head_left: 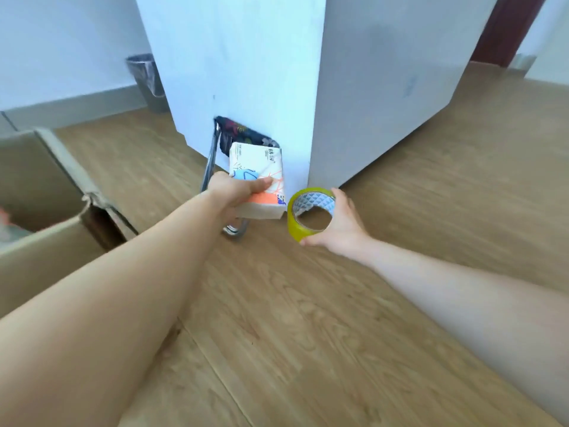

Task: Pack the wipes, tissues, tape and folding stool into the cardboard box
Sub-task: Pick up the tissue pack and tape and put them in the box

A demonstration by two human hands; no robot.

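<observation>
left grip (237, 189) clasps patterned white tissues (257, 177); right grip (341, 223) clasps yellow tape (308, 214).

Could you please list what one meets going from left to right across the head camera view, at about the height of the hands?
Cardboard box → left hand holding the tissue pack → tape roll → right hand holding it. The folding stool sits behind the tissue pack, so its place is unclear.

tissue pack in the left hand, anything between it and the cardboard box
Nothing visible does. The left hand holds the tissue pack above the floor, and the cardboard box stands open to its left, with only bare floor between them.
</observation>
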